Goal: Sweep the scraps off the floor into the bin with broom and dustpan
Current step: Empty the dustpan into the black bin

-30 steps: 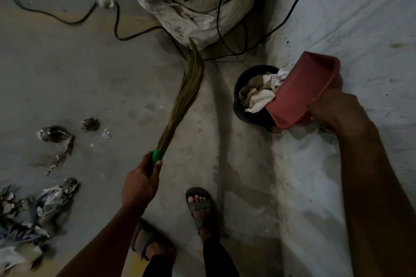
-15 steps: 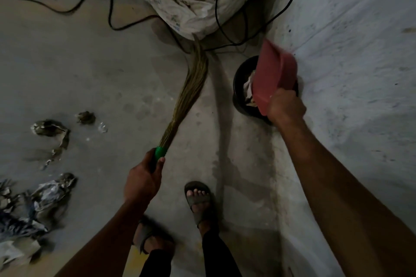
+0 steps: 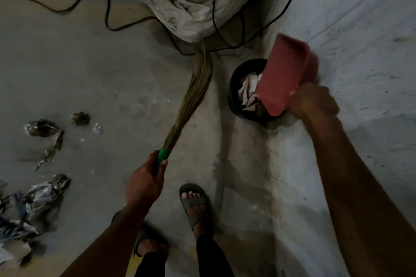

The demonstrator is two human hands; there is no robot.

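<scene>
Your right hand, its grip closed on the dustpan, has tipped it steeply over the bin; that load now lies inside. Your left hand clasps the broom. Scraps remain on the floor.

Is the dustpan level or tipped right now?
Tipped. The red dustpan, held by the right hand, slants mouth-down over the black bin.

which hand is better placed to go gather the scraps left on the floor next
Left, probably. The left hand holds the broom on the scraps' side; the right hand tips the dustpan over the bin.
</scene>
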